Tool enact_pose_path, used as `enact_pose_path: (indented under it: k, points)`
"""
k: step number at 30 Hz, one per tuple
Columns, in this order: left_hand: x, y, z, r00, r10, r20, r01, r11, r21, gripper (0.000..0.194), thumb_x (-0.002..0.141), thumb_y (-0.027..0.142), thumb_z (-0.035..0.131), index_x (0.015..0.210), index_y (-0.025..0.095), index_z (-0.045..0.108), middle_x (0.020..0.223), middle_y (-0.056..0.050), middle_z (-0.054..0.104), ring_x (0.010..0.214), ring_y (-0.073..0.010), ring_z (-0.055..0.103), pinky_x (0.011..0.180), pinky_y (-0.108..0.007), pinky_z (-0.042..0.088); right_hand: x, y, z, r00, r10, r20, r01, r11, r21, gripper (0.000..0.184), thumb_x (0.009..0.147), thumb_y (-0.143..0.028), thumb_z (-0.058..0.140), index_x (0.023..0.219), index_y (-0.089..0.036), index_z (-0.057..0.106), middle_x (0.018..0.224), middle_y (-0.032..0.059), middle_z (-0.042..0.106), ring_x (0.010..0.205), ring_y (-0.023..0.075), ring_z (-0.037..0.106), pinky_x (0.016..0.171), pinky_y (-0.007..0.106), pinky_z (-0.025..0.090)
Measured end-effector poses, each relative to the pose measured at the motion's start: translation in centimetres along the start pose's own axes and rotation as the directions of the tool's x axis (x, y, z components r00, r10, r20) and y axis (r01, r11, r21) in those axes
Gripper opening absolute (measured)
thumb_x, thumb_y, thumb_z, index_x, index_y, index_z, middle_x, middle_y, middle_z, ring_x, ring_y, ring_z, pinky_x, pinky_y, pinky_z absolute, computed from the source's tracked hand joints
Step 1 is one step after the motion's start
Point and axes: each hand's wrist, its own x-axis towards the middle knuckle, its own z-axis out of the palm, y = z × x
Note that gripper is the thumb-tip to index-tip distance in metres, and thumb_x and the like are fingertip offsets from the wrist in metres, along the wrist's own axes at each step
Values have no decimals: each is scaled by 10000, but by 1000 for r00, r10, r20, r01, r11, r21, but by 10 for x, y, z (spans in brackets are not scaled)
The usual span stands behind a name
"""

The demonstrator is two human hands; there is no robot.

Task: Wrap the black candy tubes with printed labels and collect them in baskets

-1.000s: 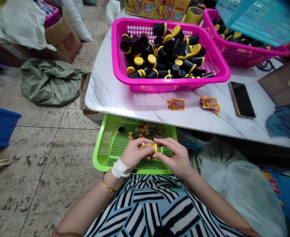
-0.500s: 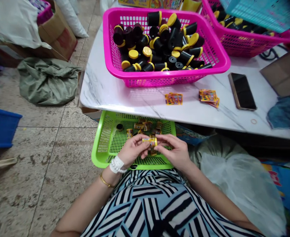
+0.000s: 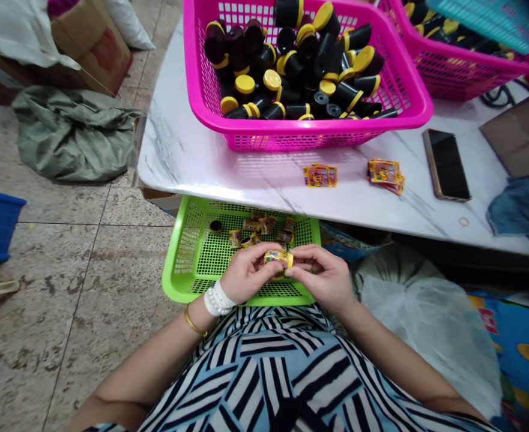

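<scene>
- 2 hands on 1 wrapped canister, lying roughly sideways above the green basket.
- Grip: left hand holds it between thumb and fingers; right hand narrow at its right end, can't tell pinch from light contact.
- Done, by the look of it: several wrapped canisters in the green basket, bunched toward the far right. Exact count blocked by hands.
- Left, my read: most of the batch. Pink basket is heaped with bare black canisters; 2 label piles sit on the table.
- Edges: table front overhangs or abuts the green basket's far side; near rim by the lap.
- Room: mesh shows front-left in the basket; lifting high near the table edge could bump knuckles.
</scene>
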Motion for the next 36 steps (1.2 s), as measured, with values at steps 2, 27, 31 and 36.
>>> enact_pose_path:
  k: [2, 27, 31, 36]
  points:
    - [0, -2, 0, 999, 34, -22, -33, 998, 49, 275, 789, 283, 721, 1037, 165, 708, 883, -63, 678, 566, -103, 588, 538, -209, 477, 1, 3, 5, 980, 200, 11, -200, 968, 150, 303, 623, -331, 870, 848, -207, 709, 795, 47, 745, 664, 197, 717, 661, 351, 643]
    - [-3, -16, 11, 959, -261, 110, 282, 839, -466, 452, 702, 503, 781, 872, 131, 589, 532, 58, 556, 338, -18, 395, 306, -113, 320, -5, 16, 2, 983, 8, 181, -79, 918, 389, 168, 742, -257, 802, 909, -265, 784, 822, -2, 559, 517, 120, 665, 470, 282, 618]
    - [-1, -13, 14, 931, -342, 128, 362, 823, -437, 449, 715, 537, 755, 842, 152, 562, 455, 83, 519, 260, -9, 294, 250, -114, 221, -3, 19, 0, 987, -75, 143, 31, 957, 289, 136, 766, -272, 785, 902, -283, 783, 835, 16, 593, 644, 133, 654, 554, 286, 586]
    - [-2, -10, 17, 905, -400, 143, 417, 771, -481, 467, 692, 567, 752, 768, 164, 529, 456, 74, 540, 243, -14, 305, 233, -117, 222, 1, 19, -3, 970, -202, 138, 190, 977, 96, 157, 741, -291, 811, 897, -287, 792, 842, 36, 626, 774, 156, 600, 665, 292, 520]
